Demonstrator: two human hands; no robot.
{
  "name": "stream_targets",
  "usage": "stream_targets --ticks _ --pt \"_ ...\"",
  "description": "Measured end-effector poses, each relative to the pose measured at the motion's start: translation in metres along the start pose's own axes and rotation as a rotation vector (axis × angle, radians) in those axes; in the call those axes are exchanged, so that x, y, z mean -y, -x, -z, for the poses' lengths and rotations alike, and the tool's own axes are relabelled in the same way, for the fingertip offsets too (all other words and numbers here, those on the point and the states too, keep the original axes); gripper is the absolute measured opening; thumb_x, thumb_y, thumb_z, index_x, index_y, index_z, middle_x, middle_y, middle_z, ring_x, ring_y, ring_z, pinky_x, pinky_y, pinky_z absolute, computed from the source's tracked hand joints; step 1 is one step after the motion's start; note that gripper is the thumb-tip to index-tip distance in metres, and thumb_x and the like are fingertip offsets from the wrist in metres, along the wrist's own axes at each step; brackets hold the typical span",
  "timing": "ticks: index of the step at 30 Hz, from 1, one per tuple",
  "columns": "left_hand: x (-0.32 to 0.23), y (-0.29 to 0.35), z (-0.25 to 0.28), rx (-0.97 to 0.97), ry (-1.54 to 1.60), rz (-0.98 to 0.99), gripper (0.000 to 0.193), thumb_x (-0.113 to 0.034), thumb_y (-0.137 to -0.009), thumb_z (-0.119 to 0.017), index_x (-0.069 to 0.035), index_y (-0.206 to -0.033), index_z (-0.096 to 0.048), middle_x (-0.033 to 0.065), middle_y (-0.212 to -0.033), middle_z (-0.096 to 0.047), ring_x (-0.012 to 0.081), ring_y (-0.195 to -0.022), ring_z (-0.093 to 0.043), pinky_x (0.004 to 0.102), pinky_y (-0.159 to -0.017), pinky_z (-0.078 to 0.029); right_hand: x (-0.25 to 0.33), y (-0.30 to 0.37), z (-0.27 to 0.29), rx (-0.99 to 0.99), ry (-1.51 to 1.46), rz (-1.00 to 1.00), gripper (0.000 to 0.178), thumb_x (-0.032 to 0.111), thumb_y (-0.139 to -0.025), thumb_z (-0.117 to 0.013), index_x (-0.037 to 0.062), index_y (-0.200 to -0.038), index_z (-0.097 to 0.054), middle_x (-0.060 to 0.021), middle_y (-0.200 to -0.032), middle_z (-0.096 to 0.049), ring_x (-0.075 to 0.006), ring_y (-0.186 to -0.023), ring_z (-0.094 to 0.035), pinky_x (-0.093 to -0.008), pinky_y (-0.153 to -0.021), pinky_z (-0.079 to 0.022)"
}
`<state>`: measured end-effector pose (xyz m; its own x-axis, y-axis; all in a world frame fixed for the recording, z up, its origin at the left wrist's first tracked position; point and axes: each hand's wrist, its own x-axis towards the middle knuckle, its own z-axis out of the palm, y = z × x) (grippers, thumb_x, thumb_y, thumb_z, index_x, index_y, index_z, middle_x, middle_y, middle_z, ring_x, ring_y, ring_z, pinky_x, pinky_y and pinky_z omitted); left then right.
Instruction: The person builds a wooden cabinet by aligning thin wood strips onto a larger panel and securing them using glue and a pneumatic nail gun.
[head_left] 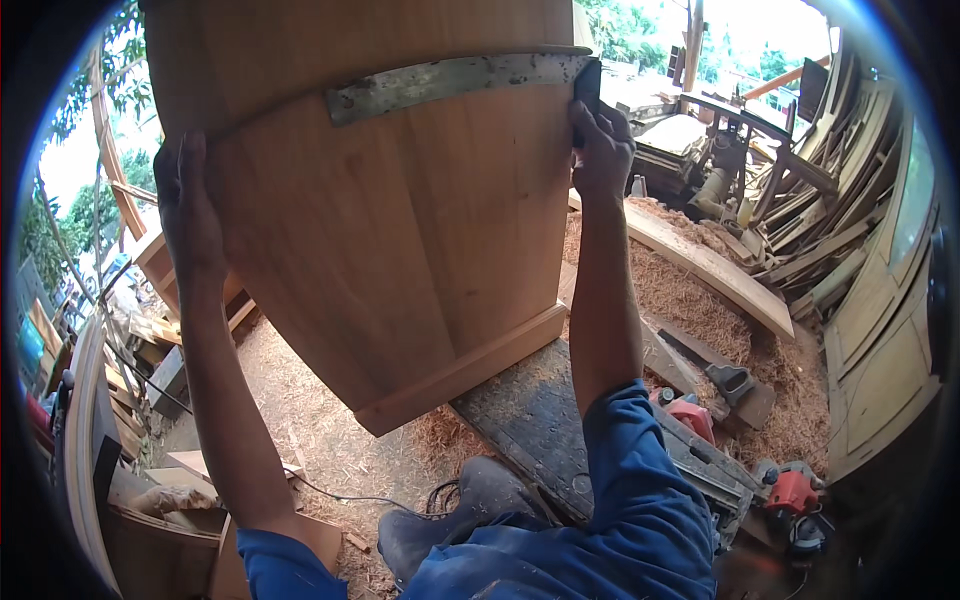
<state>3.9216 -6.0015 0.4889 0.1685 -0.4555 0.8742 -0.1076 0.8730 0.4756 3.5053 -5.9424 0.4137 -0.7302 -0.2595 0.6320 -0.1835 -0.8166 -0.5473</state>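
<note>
A broad wooden panel (370, 240) stands tilted up in front of me, with a strip of wood (470, 372) along its lower end. My left hand (192, 215) is closed on the panel's left edge, its far fingers hidden. Across the upper part lies a try square, its stained metal blade (450, 82) flat on the wood near a curved step line. My right hand (603, 150) grips the square's black stock (588, 88) at the panel's right edge.
A dark, worn workbench (530, 415) lies below the panel. To the right are a handsaw (725, 378), red power tools (793, 495), a long plank (710, 265) and stacked boards (850, 190). Shavings (320, 400) and a cable (350, 497) cover parts of the floor.
</note>
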Motion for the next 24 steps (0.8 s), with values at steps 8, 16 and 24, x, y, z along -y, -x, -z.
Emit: stream_targets --ticks 8,16,24 --pt "-0.012 0.015 0.003 -0.294 -0.599 -0.834 0.069 -0.042 -0.095 -0.066 -0.004 -0.147 -0.042 0.0162 -0.149 -0.045 0.0325 -0.136 -0.046 0.0513 -0.117 -0.028 0.002 0.004 -0.016 -0.054 -0.13 -0.098 0.048 0.013 -0.08 -0.083 -0.0043 -0.117 -0.06 -0.0134 -0.101 -0.071 -0.0182 -0.088 -0.066 -0.0318 -0.078 -0.054" --pt "-0.04 0.05 -0.075 0.346 -0.891 -1.033 0.071 -0.035 -0.089 -0.067 -0.007 -0.15 -0.044 0.0067 -0.151 -0.045 0.0256 -0.144 -0.036 0.0526 -0.121 -0.024 -0.005 -0.002 -0.007 -0.018 -0.128 -0.113 0.047 0.014 -0.081 -0.083 -0.0013 -0.119 -0.06 -0.0116 -0.106 -0.07 -0.02 -0.091 -0.068 -0.0366 -0.078 -0.058" --pt "-0.032 0.044 -0.09 0.322 -0.875 -1.043 0.068 -0.038 -0.093 -0.063 -0.003 -0.148 -0.043 0.0109 -0.151 -0.043 0.0277 -0.145 -0.035 0.054 -0.121 -0.021 0.002 0.003 -0.011 -0.068 -0.15 -0.1 0.043 0.008 -0.079 -0.082 -0.0022 -0.115 -0.062 -0.0098 -0.097 -0.07 -0.0156 -0.083 -0.065 -0.029 -0.075 -0.053"
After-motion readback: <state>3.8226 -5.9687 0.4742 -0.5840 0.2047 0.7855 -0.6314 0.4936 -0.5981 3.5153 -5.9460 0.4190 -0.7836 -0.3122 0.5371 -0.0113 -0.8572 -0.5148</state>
